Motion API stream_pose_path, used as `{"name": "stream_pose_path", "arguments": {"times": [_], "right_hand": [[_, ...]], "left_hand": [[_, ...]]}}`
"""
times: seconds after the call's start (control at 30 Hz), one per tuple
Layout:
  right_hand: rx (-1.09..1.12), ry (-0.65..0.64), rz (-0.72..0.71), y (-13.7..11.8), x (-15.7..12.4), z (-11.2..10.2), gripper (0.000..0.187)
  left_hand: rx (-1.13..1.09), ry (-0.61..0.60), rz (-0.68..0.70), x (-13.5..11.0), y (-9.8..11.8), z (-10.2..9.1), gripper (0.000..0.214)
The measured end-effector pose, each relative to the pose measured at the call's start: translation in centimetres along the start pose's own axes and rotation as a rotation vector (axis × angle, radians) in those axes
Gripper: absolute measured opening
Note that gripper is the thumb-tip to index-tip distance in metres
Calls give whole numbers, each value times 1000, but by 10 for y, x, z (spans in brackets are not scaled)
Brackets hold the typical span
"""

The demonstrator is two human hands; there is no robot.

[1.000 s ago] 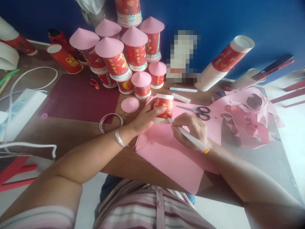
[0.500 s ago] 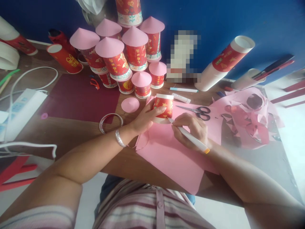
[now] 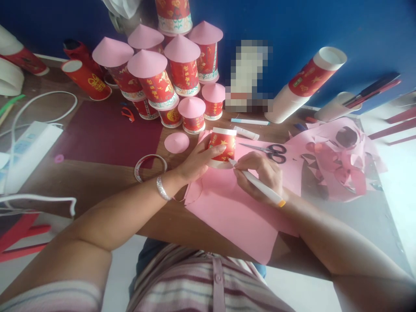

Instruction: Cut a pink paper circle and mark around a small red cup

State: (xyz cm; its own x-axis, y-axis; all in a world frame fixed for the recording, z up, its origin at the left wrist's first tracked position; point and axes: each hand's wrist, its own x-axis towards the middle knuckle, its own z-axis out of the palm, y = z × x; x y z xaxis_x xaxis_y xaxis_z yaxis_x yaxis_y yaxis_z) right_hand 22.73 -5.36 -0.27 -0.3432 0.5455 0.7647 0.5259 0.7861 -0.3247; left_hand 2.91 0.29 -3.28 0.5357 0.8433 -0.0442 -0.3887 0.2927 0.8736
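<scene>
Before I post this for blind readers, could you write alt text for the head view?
A person's left hand holds a red cup while the right hand holds a white marker, tip near the cup's lower pale band. Scissors lie on pink paper nearby, and red cups with pink cone roofs stand behind.

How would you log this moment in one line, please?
left grip: red cup | right grip: white marker, tip at cup's lower part | scissors: on pink paper

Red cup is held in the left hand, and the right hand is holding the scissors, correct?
Not quite: in the head view, the right hand holds a white marker; the scissors lie on the pink paper. The red cup is indeed in the left hand.
</scene>
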Motion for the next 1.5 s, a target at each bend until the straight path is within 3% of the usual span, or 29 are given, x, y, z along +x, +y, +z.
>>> {"name": "stream_pose_path", "arguments": {"times": [1.5], "right_hand": [[-14,30,22,0,-2,2,23]], "left_hand": [[-42,10,12,-1,4,4,36]]}}
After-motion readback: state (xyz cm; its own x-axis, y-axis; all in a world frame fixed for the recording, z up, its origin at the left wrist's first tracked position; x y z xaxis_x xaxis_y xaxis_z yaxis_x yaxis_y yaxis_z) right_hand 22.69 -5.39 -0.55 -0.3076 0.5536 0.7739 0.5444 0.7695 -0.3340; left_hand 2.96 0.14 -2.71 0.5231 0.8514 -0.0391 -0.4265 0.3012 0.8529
